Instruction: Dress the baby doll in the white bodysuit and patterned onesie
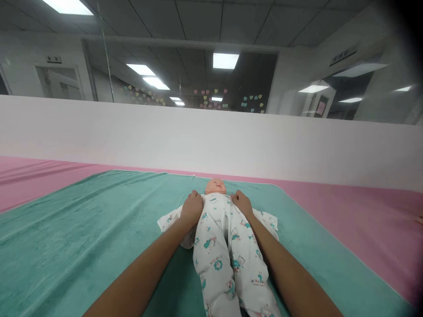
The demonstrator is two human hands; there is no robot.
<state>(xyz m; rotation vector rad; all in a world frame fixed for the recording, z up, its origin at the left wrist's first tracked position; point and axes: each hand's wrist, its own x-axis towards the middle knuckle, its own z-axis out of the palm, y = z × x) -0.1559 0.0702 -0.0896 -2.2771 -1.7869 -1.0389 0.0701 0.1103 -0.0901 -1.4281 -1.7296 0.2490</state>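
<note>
A baby doll (216, 186) lies on its back with its head away from me. White baby trousers (218, 246) printed with small teal and pink animal figures cover its body from just below the chin down. Beneath them, the sleeves of a matching white top (269, 220) spread out to both sides. My left hand (192, 208) is closed at the upper left edge of the trousers, fingers curled under. At the upper right edge, my right hand (243, 203) is curled closed on the cloth in the same way. The fingertips of both hands are partly hidden.
Under the doll lies a teal blanket (99, 220) with folds on the left. Pink cloth (363, 220) surrounds it. A low white wall (211, 141) with glass above runs behind. Part of another person's hand (419, 219) shows at the right edge.
</note>
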